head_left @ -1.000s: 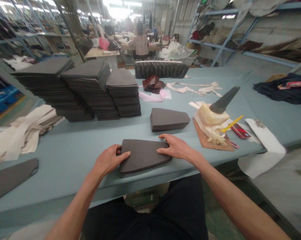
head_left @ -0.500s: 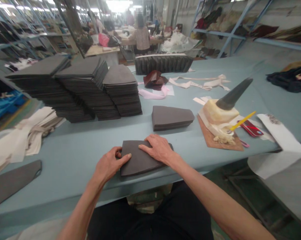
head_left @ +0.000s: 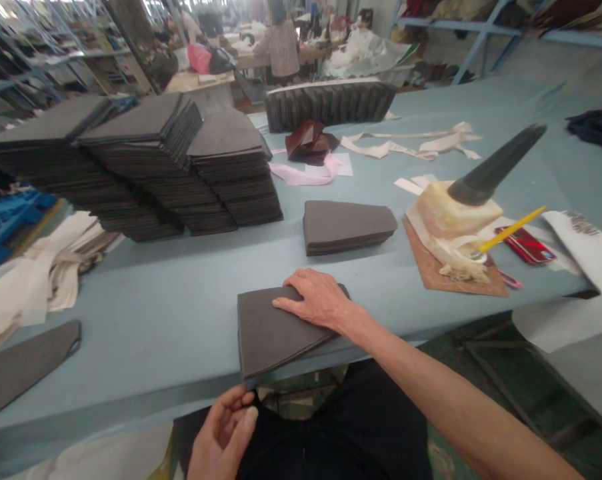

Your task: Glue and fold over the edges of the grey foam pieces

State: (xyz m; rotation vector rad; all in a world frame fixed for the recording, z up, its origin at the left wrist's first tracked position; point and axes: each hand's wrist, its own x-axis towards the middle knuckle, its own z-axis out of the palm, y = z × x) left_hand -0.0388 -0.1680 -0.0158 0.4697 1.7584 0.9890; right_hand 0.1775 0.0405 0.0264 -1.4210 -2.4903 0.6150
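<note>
A small stack of dark grey trapezoid panels [head_left: 275, 337] lies at the near table edge, its top panels skewed toward me. Across its right part lies my right hand [head_left: 313, 300], thumb on top and fingers over the far edge, gripping the stack. My left hand [head_left: 225, 427] is just below the near left corner, fingers loosely curled, a gap between thumb and forefinger, and I see nothing in it. Beyond, a second small stack of grey panels [head_left: 348, 227] sits apart from both hands.
Tall piles of grey panels [head_left: 231, 173] stand at back left. A glue block with a dark cone [head_left: 498, 163], a yellow stick [head_left: 513, 229] and a red case [head_left: 525, 245] are at right. Cream cloth strips [head_left: 45, 267] and a loose grey panel [head_left: 31, 367] lie left.
My left hand has left the stack's left edge and moved down toward me. The top panels have swung toward me at their left end. My right hand stays on the stack.
</note>
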